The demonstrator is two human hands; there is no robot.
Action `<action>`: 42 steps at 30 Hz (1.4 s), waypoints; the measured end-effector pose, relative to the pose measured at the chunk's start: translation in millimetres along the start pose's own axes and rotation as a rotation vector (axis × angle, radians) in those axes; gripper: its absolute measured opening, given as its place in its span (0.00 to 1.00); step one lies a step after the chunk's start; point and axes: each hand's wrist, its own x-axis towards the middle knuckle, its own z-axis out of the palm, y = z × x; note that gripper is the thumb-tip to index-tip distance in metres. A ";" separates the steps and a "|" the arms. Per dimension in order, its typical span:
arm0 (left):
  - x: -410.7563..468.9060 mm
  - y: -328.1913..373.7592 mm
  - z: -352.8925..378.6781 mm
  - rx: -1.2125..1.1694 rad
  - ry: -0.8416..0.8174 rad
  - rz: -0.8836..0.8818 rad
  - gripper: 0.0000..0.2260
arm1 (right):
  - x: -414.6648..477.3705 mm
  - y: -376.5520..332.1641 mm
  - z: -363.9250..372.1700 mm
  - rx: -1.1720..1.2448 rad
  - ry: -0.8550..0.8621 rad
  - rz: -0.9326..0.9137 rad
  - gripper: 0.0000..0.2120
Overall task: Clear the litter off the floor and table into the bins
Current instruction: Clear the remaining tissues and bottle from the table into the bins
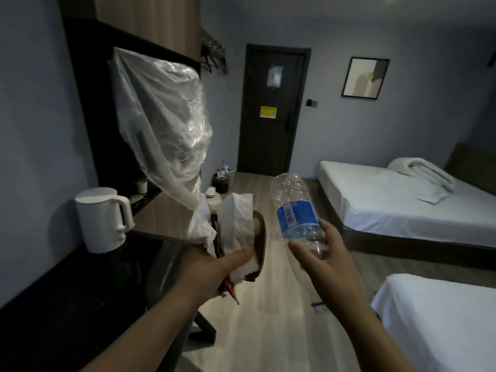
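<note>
My left hand (212, 272) grips a bundle of litter (236, 224): crumpled white tissue, a dark wrapper and a brown round piece, with a clear plastic bag (166, 119) billowing up from it. My right hand (324, 261) holds a clear plastic bottle (294, 208) with a blue label by its base, tilted up and away. Far down the room, a dark bin (220, 183) with rubbish in it stands on the floor left of the door. A small piece of litter (318, 305) lies on the floor under my right forearm.
A black table (80, 304) at the left carries a white kettle (103, 218). Two white beds (402, 200) fill the right side. Wood floor (268, 318) runs between them toward the dark door (271, 108). White dishes (210, 193) sit on the floor by the bin.
</note>
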 end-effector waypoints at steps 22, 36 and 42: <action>327.6 37.7 85.6 0.033 -0.142 0.090 0.23 | 309.5 69.8 -9.4 -0.060 0.161 -0.080 0.32; 581.4 32.2 116.1 -0.018 -0.101 0.149 0.14 | 549.7 136.1 38.6 -0.069 0.151 -0.138 0.27; 703.4 40.2 144.8 0.005 -0.073 0.215 0.21 | 677.5 171.7 42.2 -0.009 0.119 -0.143 0.28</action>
